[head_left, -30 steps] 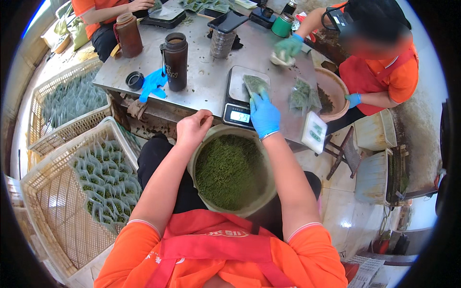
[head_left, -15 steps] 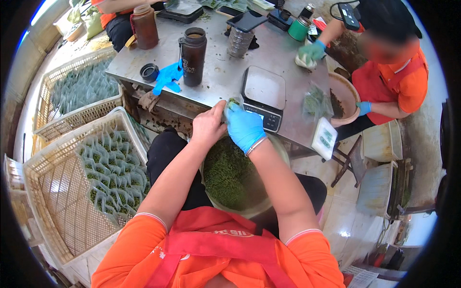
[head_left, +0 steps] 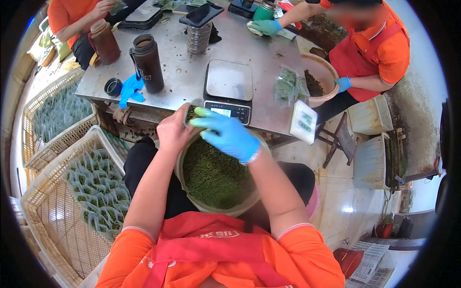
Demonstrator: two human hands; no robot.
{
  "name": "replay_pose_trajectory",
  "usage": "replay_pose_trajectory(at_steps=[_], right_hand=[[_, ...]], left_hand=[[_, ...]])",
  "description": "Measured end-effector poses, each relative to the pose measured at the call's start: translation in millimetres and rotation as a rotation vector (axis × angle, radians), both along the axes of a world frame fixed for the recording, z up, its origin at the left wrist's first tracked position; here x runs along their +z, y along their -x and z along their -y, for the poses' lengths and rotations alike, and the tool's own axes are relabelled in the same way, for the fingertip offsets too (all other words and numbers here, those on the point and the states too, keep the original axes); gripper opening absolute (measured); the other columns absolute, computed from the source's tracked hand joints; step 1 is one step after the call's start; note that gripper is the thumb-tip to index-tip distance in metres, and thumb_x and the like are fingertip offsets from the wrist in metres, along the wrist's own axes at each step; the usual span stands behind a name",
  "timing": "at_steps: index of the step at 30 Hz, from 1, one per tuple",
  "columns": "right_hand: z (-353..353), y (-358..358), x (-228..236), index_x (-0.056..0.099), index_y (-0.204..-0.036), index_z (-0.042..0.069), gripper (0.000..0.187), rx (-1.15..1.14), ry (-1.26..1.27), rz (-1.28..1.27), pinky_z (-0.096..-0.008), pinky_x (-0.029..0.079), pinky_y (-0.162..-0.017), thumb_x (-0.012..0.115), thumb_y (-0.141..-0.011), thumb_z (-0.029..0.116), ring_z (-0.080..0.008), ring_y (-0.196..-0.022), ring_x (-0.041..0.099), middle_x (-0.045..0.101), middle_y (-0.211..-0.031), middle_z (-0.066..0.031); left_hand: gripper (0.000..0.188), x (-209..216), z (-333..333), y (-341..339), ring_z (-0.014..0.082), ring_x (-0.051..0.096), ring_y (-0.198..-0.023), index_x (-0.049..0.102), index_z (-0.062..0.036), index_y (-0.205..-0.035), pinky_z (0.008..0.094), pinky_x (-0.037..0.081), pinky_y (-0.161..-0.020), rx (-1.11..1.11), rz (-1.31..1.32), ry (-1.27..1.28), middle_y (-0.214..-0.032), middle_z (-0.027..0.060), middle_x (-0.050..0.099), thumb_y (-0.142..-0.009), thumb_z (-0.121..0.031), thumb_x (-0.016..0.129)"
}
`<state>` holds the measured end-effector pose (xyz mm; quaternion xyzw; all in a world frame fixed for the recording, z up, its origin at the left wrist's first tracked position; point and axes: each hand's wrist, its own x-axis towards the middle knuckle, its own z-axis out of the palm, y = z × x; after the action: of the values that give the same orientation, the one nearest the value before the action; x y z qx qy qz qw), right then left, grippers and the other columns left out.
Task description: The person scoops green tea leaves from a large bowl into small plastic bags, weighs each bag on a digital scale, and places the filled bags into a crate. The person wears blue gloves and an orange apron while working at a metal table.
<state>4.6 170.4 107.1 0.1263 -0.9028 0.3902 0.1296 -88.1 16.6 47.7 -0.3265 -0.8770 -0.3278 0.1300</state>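
Note:
A round basin full of loose green tea leaves rests on my lap. My left hand, bare, holds a small clear bag with some leaves in it above the basin's far rim. My right hand wears a blue glove; its fingers are stretched out and touch the mouth of the bag. Just beyond both hands a digital scale with a bare pan stands on the metal table.
A dark bottle, a brown bottle, a black lid and a loose blue glove stand left of the scale. Filled bags lie right. Baskets of packed bags stand left. A person in orange works at a basin.
My right hand came back from the scale to the basin and met my left hand. Both hands now hold together at a bag over the basin's far rim.

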Motion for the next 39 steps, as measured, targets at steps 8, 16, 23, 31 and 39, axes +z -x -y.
replay_pose_trajectory(at_steps=[8, 16, 23, 31, 39], right_hand=[[-261, -42, -40, 0.047, -0.124, -0.001, 0.054, -1.041, -0.26, -0.223, -0.0373, 0.038, -0.098, 0.057, -0.071, 0.001, -0.034, -0.117, 0.047, 0.048, -0.127, -0.0209], [-337, -8, -66, 0.064, -0.106, 0.001, 0.025, -1.116, 0.148, -0.348, -0.0314, 0.044, -0.087, 0.047, -0.089, 0.009, -0.0228, -0.092, 0.06, 0.066, -0.101, -0.0125], [-134, 23, 1, 0.062, -0.111, 0.005, 0.036, -0.674, -0.107, -0.605, -0.0339, 0.037, -0.099, 0.044, -0.081, -0.004, -0.0237, -0.111, 0.052, 0.057, -0.119, -0.012], [-59, -9, -24, 0.059, -0.116, 0.004, 0.035, -0.645, -0.235, -0.429, -0.0397, 0.036, -0.101, 0.049, -0.083, -0.002, -0.0312, -0.117, 0.048, 0.054, -0.123, -0.0162], [-15, -111, -114, 0.058, -0.114, -0.002, 0.027, -0.338, 0.335, 0.215, -0.0315, 0.046, -0.088, 0.047, -0.09, 0.002, -0.0192, -0.098, 0.06, 0.062, -0.11, -0.0144]], left_hand=[[0.056, 8, 0, 11, 0.0268, 0.064, -0.091, 0.051, -0.0151, -0.12, 0.0343, 0.048, -0.078, 0.18, 0.576, -0.198, -0.104, 0.0085, 0.066, -0.074, -0.041, 0.069], [0.069, 5, -2, 12, 0.0257, 0.064, -0.091, 0.049, -0.015, -0.122, 0.0345, 0.048, -0.081, 0.186, 0.562, -0.156, -0.108, 0.0086, 0.065, -0.067, -0.049, 0.073], [0.076, 9, 3, 10, 0.0281, 0.061, -0.1, 0.048, -0.0121, -0.125, 0.0364, 0.046, -0.087, 0.164, 0.534, -0.138, -0.109, 0.0081, 0.064, -0.067, -0.055, 0.071], [0.043, -14, 49, 2, 0.0215, 0.065, -0.064, 0.055, -0.007, -0.117, 0.0346, 0.048, -0.065, 0.046, 0.717, -0.601, -0.081, 0.013, 0.065, -0.093, -0.041, 0.046], [0.034, 39, 229, -41, 0.0152, 0.064, -0.059, 0.059, -0.0081, -0.116, 0.0319, 0.049, -0.057, 0.374, 0.306, -0.599, -0.071, 0.008, 0.062, -0.095, -0.031, 0.046]])
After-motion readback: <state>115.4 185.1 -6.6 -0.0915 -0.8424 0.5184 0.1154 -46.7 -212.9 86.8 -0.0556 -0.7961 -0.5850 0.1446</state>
